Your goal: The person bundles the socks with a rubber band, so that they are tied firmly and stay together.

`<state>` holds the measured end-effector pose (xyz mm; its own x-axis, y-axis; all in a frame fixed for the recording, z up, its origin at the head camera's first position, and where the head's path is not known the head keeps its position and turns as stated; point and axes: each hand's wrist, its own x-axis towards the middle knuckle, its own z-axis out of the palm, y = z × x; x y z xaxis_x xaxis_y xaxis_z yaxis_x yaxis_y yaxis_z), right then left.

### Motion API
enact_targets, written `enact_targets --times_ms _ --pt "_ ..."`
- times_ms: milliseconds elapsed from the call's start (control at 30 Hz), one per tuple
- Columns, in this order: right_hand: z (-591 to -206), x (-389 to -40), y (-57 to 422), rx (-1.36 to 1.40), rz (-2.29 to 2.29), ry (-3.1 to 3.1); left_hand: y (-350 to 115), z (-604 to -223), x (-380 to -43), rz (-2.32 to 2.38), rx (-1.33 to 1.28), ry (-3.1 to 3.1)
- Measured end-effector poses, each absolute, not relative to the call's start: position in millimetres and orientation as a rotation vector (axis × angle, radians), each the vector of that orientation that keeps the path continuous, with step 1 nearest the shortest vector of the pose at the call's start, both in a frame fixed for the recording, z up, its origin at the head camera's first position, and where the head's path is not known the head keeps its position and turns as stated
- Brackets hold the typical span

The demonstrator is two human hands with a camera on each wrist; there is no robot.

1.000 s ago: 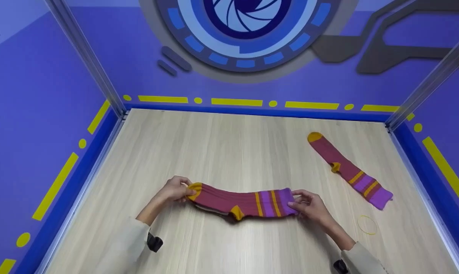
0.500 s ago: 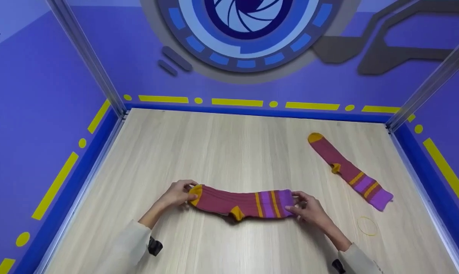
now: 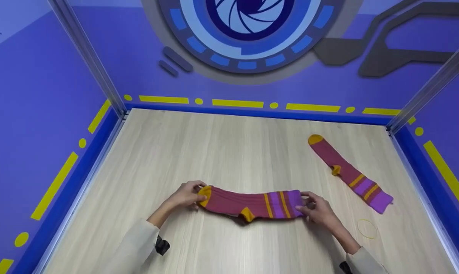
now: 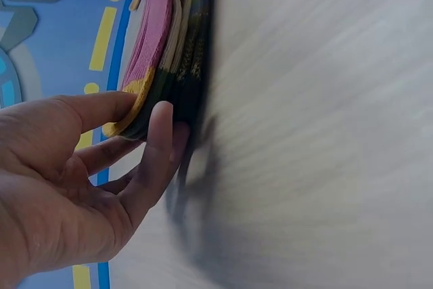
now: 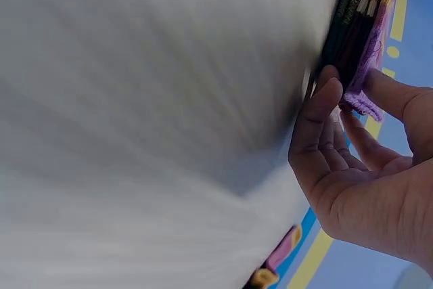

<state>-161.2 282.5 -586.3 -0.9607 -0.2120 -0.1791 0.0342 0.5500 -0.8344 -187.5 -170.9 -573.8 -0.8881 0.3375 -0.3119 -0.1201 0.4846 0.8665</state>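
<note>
A maroon sock (image 3: pixel 237 201) with a mustard toe and heel and a purple striped cuff lies lengthwise in the middle of the head view. Beneath it, the left wrist view reveals a stack of several darker and beige socks (image 4: pixel 177 25). My left hand (image 3: pixel 185 195) grips the stack at the toe end, thumb on one face and fingers on the other. At the cuff end, my right hand (image 3: pixel 318 209) pinches the layers between thumb and fingers. In the right wrist view, dark socks (image 5: pixel 352 21) with small lettering show beside the purple cuff.
A matching single sock (image 3: pixel 341 163) lies slantwise at the right of the wooden table (image 3: pixel 214 148). Nearer me is a thin yellow rubber band (image 3: pixel 358 227). Blue-purple walls (image 3: pixel 35 125) with metal corner posts enclose the table's back and sides.
Both hands have shifted a little to the right, bringing the sock stack with them. The lower layers show less at the toe end now. The single sock and rubber band stay put.
</note>
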Motion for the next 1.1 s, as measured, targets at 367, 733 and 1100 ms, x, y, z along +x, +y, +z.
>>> enact_targets --times_ms 367,733,1100 --pt "-586 -158 289 -0.160 -1.378 2.548 -170 -574 -188 1.311 0.341 2.274" --pt "-587 -155 291 -0.121 -1.388 2.539 -169 -565 -202 1.116 0.511 2.400" --pt "-574 -151 324 -0.007 -1.438 2.525 -145 -512 -255 1.120 0.833 2.477"
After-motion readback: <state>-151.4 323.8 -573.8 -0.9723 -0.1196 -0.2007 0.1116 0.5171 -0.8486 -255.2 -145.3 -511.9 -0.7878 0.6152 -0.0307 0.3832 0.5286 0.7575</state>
